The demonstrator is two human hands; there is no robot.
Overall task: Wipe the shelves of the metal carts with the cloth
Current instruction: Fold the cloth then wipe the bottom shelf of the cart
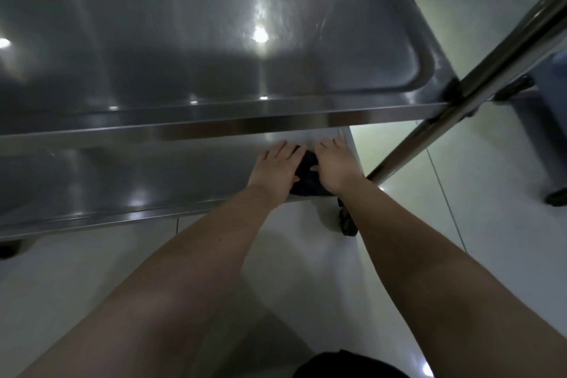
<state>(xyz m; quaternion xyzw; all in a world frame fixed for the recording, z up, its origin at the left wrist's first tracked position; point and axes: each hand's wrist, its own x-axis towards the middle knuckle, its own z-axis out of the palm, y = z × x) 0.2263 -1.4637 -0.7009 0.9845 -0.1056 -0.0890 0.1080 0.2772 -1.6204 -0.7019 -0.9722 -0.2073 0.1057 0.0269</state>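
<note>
A dark cloth (307,176) lies on the lower shelf (122,181) of a shiny metal cart, near the shelf's right front corner. My left hand (277,167) presses flat on the cloth's left side, fingers straight. My right hand (334,166) presses flat on its right side, fingers pointing under the upper shelf (214,40). Only the strip of cloth between the two hands shows. The upper shelf's front rim hides the far part of the lower shelf.
The cart's slanted metal post (460,92) runs down at the right, ending near a black caster (348,221). Another cart or bin with dark wheels (555,196) stands at the right on the pale tiled floor (460,178).
</note>
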